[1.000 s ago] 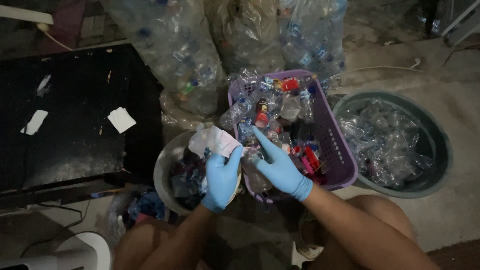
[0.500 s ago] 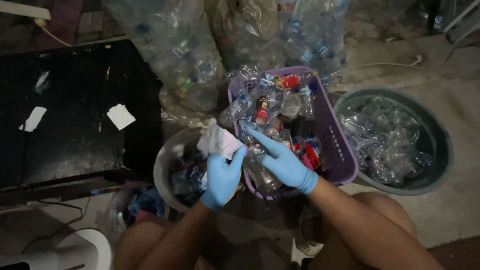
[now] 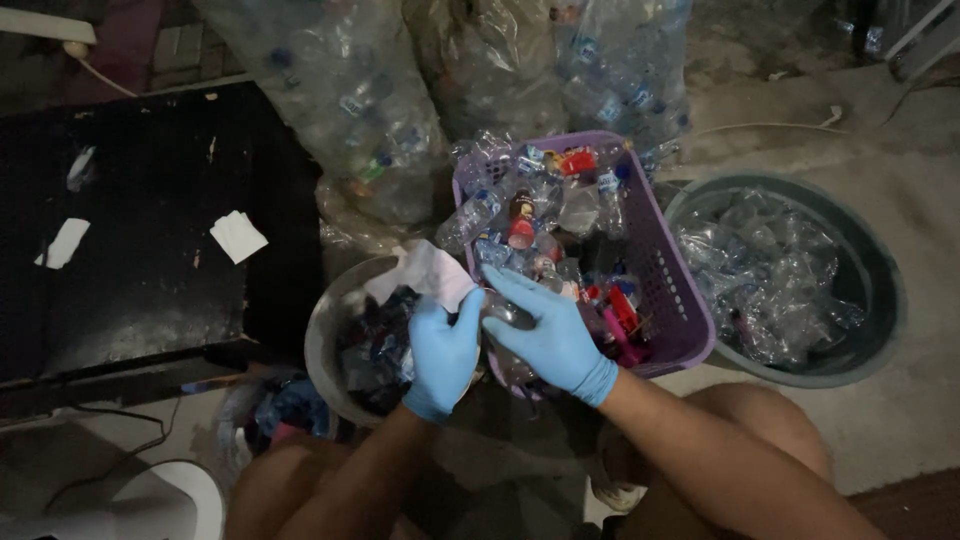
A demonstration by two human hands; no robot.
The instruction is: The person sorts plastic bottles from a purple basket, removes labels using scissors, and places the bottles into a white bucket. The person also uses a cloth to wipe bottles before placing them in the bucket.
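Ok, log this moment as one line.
left hand: gloved, on clear bottle | right hand: gloved, same bottle | beside: purple basket, metal bowl

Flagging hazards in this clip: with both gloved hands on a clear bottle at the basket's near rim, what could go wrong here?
1. The purple basket is heaped, so bottles might spill over its rim.
2. The left hand and right hand grip a clear bottle; thin gloves might snag or tear.
3. The peeled label could miss the metal bowl.
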